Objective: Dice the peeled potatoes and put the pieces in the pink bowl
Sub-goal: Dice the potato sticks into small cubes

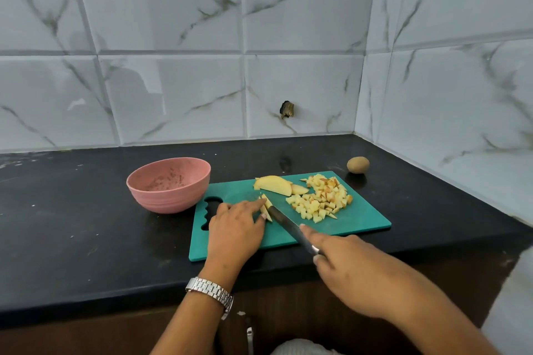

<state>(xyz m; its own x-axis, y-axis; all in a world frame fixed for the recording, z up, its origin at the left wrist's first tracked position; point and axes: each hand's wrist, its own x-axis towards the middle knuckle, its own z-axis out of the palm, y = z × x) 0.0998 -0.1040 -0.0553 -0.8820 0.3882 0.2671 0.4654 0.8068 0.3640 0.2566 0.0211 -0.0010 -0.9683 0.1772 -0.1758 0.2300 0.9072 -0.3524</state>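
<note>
Both engaged | left fingers (253,204) pinch potato strips (267,205) — right fingers (313,235) grip knife (285,223)

A single wide-angle head view looks forward and down from close above the black counter (75,210), facing the tiled wall (173,89), with the teal cutting board (357,219) near centre
</note>
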